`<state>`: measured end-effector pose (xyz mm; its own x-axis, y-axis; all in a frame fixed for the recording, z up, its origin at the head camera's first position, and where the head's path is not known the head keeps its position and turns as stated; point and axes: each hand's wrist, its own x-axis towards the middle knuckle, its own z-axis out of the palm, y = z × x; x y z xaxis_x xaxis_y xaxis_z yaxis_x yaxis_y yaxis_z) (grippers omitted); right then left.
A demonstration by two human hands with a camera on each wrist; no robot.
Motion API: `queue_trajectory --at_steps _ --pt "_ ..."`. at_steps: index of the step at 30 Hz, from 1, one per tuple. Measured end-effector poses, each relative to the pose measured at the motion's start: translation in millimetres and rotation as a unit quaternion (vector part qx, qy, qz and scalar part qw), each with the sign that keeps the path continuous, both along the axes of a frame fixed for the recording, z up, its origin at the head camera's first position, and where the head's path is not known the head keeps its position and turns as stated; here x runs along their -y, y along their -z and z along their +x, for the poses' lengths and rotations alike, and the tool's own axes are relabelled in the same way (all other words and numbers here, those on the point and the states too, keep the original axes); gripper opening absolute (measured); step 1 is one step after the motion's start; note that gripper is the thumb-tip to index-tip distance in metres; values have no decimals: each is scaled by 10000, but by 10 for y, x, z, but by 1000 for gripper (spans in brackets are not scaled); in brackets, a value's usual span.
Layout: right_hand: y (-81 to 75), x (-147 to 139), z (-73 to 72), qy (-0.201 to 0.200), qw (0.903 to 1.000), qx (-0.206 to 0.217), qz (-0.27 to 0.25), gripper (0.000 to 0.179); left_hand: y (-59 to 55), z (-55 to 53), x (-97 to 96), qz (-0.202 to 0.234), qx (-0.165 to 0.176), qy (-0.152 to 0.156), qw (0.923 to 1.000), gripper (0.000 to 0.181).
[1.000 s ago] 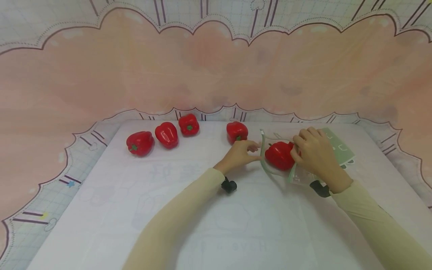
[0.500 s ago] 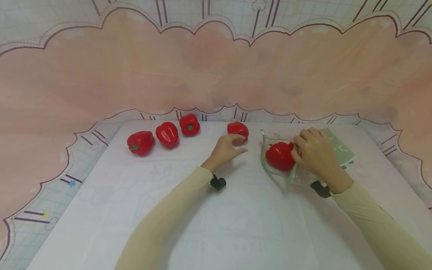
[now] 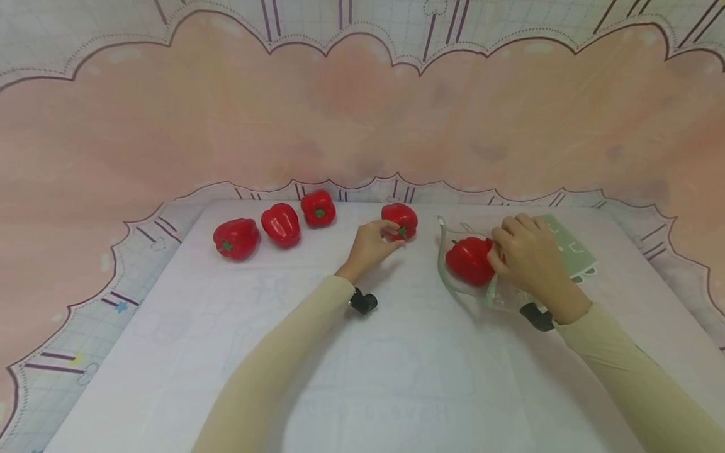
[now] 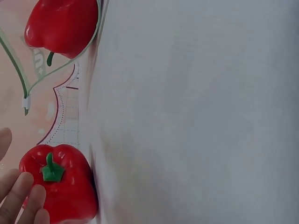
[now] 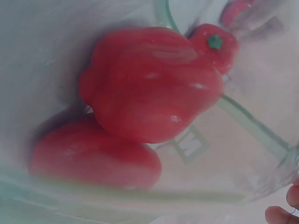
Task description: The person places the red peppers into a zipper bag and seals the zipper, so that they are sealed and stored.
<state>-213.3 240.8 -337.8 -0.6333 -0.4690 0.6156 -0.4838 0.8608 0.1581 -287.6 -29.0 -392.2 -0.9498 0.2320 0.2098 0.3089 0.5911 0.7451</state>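
My left hand [image 3: 369,245] is held at the near side of a red bell pepper [image 3: 401,217] with a green stem, its thumb and fingers apart. In the left wrist view its fingers [image 4: 18,196] overlap that pepper's edge; contact is hard to tell. My right hand [image 3: 527,258] pinches the rim of a clear zip bag [image 3: 453,290] with a green seal strip, whose mouth gapes to the left. Inside lies a red bell pepper [image 3: 469,261]. Through the plastic, the right wrist view shows this pepper [image 5: 149,84] and a second red one [image 5: 96,156] below it.
Three more red bell peppers stand at the back left: one at the left [image 3: 236,239], one in the middle [image 3: 281,225], one farther back [image 3: 318,209]. Beyond the right hand lies a green printed patch [image 3: 569,248]. A patterned cloth [image 3: 362,119] rises behind the white table [image 3: 374,377].
My left hand has moved left, away from the bag's mouth, to the bell pepper at the back. The right hand and the bag have stayed in place.
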Motion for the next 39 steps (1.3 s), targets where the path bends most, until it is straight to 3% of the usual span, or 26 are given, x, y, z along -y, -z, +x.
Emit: queue_trajectory --at_steps 7,17,24,30,39 --pt "-17 9 6 -20 10000 48 -60 13 27 -7 -38 43 231 22 9997 34" --pt "-15 9 -7 9 10000 85 3 15 64 -50 22 78 391 -366 9985 33" --pt "-6 -2 -4 27 9999 121 0 14 87 -106 74 10 218 -776 9967 31" --pt "6 -1 -2 5 9999 99 -37 14 128 -192 87 171 52 -910 9957 33" --pt "24 -10 2 14 10000 38 -49 15 139 -284 98 284 223 -1225 9918 40"
